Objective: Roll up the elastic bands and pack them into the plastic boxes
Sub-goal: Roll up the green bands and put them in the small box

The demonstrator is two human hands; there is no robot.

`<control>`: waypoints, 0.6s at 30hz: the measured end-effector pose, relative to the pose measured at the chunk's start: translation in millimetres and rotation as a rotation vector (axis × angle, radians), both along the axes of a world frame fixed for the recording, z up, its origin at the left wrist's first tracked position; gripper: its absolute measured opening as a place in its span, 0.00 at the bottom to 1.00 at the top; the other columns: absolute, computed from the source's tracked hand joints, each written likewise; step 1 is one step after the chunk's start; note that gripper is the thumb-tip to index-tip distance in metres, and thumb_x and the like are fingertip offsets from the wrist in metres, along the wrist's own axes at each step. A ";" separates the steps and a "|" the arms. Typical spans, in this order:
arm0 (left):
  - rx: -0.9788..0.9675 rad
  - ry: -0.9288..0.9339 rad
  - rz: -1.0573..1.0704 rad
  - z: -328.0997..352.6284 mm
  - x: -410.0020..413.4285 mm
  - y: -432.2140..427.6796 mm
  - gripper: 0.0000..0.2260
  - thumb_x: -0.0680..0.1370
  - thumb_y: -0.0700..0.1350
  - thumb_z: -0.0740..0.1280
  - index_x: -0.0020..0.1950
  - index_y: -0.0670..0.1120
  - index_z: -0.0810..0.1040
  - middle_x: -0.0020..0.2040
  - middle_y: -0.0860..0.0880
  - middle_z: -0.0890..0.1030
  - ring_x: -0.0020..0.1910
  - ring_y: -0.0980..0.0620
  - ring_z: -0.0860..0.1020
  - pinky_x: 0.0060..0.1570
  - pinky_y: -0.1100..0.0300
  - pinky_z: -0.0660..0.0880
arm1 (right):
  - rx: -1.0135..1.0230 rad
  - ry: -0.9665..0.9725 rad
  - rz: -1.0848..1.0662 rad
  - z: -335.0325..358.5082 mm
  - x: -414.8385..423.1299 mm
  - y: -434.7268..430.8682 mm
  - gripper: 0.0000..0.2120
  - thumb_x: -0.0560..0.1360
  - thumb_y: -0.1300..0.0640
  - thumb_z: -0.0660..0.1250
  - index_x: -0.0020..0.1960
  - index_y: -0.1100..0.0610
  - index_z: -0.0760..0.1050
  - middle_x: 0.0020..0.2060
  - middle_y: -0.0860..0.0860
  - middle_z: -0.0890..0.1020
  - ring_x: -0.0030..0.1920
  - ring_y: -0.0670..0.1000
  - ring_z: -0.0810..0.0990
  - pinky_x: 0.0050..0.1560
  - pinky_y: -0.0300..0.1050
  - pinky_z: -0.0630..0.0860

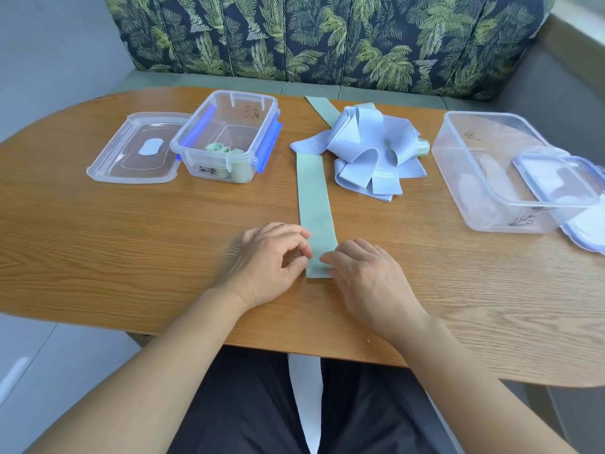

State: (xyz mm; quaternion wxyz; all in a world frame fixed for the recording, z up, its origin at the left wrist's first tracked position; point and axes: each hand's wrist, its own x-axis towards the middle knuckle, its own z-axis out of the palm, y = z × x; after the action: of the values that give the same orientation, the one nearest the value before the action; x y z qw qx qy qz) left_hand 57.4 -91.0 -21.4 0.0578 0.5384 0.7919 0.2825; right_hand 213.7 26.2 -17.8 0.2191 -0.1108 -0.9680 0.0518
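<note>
A long pale green elastic band (312, 198) lies flat down the middle of the wooden table (131, 224), its far part passing under a loose heap of light blue bands (363, 149). My left hand (266, 260) pinches the band's near left edge with thumb and forefinger. My right hand (366, 276) presses its fingertips on the near right corner. A small clear box with blue clips (226, 136) at the back left holds rolled green bands (217, 149). A larger clear box (484, 165) stands at the right.
The small box's lid (134, 152) lies flat to its left. Another lid (556, 178) leans on the large box's near right corner. A rolled green band (424, 147) peeks from behind the blue heap. A leaf-patterned sofa back (327, 37) rises behind the table.
</note>
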 end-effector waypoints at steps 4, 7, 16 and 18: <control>-0.009 -0.004 0.014 0.6 1.1 0.3 0.02 0.76 0.48 0.68 0.45 0.56 0.78 0.60 0.63 0.75 0.64 0.61 0.68 0.64 0.55 0.56 | 0.113 -0.038 -0.017 2.1 1.0 -3.6 0.05 0.70 0.63 0.67 0.38 0.54 0.78 0.35 0.48 0.77 0.36 0.53 0.74 0.33 0.48 0.70; -0.012 -0.003 0.015 0.6 1.3 0.3 0.03 0.76 0.48 0.68 0.45 0.57 0.78 0.60 0.64 0.75 0.64 0.62 0.68 0.64 0.55 0.57 | 0.148 -0.044 -0.045 3.9 0.8 -8.5 0.06 0.72 0.59 0.66 0.36 0.53 0.77 0.34 0.48 0.76 0.36 0.53 0.73 0.33 0.47 0.68; -0.009 -0.009 0.008 1.9 4.3 -0.4 0.05 0.77 0.46 0.66 0.46 0.58 0.76 0.60 0.65 0.74 0.63 0.63 0.67 0.64 0.57 0.56 | 0.153 -0.057 -0.085 3.7 -5.7 -7.2 0.06 0.69 0.64 0.67 0.36 0.55 0.76 0.37 0.50 0.74 0.38 0.54 0.72 0.34 0.45 0.66; -0.007 0.001 0.010 1.6 4.6 -0.3 0.06 0.77 0.45 0.66 0.46 0.58 0.76 0.60 0.65 0.74 0.63 0.63 0.67 0.64 0.57 0.56 | 0.157 -0.050 -0.084 2.7 -8.2 -6.4 0.06 0.68 0.65 0.66 0.35 0.55 0.76 0.36 0.50 0.73 0.37 0.53 0.71 0.34 0.45 0.65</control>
State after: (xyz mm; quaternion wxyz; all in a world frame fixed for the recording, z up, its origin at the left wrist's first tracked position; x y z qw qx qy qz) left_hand 62.0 -91.2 -19.8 0.0579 0.5344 0.7956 0.2795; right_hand 205.6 19.8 -15.0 0.2046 -0.1351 -0.9688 -0.0361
